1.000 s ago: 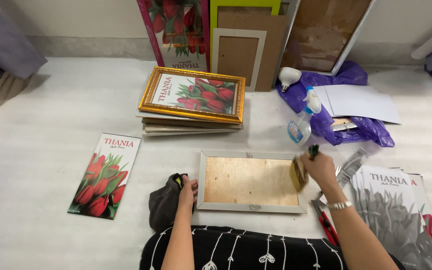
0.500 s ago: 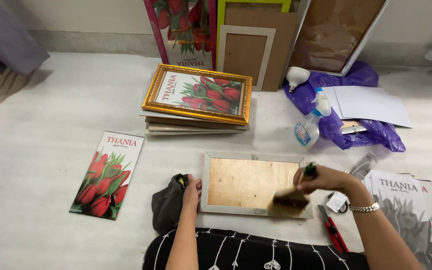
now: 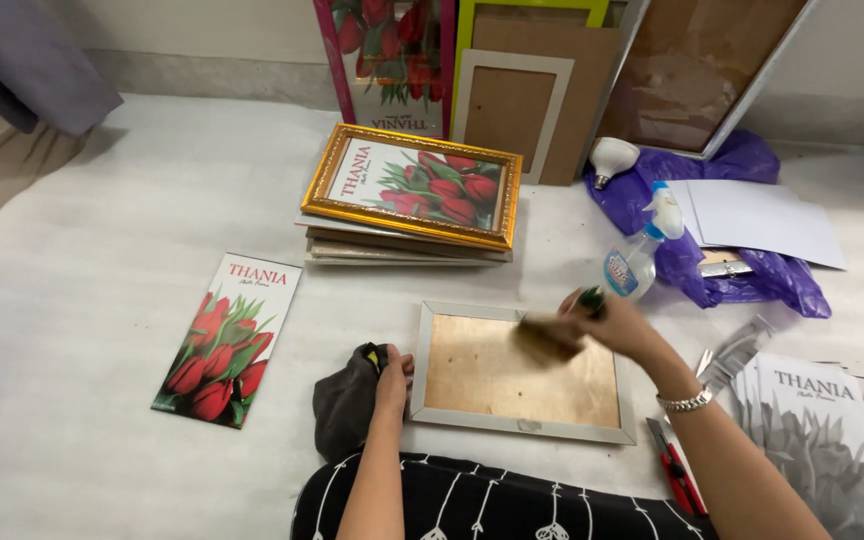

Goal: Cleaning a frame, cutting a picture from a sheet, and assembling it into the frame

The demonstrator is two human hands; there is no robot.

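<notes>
Brown brush (image 3: 548, 336) in right hand (image 3: 620, 322) closed grip, over frame (image 3: 518, 372).

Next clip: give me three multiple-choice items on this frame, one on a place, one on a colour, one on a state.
1. Where does the left hand rest?
A. on the dark cloth
B. on the spray bottle
C. on the stacked frames

2. What colour is the top frame of the stack?
A. silver
B. gold
C. green

3. How does the silver frame lie?
A. upright against the wall
B. flat, brown backing up
C. flat, picture up

Key: 1 A, fingers lie on the cloth; 2 B, its border is gold; 3 B, brown board shows under the right hand with its brush.
</notes>
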